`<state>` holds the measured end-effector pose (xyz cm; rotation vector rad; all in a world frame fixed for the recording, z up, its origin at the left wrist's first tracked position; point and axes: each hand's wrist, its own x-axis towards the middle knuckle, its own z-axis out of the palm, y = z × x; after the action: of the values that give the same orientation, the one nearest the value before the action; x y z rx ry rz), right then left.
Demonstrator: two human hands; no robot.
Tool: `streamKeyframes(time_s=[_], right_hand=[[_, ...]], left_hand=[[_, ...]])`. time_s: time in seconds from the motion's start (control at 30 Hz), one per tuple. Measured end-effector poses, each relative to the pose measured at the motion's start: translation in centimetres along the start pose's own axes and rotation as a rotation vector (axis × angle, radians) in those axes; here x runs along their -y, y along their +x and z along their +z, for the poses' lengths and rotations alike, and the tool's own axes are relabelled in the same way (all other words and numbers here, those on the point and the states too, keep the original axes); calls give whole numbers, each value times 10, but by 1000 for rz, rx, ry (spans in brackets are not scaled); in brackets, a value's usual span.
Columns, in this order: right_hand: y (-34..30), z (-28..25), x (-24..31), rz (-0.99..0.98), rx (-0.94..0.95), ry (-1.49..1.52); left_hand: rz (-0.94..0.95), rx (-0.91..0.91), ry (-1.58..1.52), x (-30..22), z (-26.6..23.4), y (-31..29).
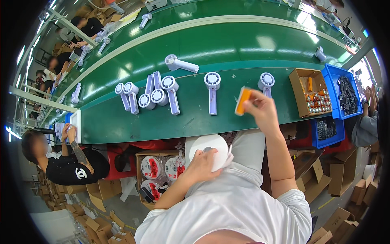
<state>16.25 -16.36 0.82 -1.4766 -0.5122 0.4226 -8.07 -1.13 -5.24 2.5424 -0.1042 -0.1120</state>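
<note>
I note the right hand (263,110) pinching an orange cell (244,100) at its fingertips, left of the palm; my left hand (202,164) grips a white roll (218,147).

The battery (244,101) was orange, the roll (215,149) white, the fans (212,79) pale lavender, the bench (162,126) green, the trays (330,90) blue, the carton (298,94) brown and the shirt (227,207) white.
</note>
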Motion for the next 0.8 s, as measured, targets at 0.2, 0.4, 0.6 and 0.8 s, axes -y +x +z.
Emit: streamKeyframes(time_s=[0.2, 0.4, 0.6, 0.8], right_hand=[[3, 33, -1, -202, 465, -472], [11, 40, -4, -216, 647, -676], [7, 14, 10, -78, 721, -767], [-13, 0, 15, -72, 682, -754]], left_hand=[[-74, -68, 164, 42, 43, -25], [-26, -134, -25, 24, -5, 1], [225, -707, 240, 21, -72, 74], [498, -450, 484, 36, -78, 145]])
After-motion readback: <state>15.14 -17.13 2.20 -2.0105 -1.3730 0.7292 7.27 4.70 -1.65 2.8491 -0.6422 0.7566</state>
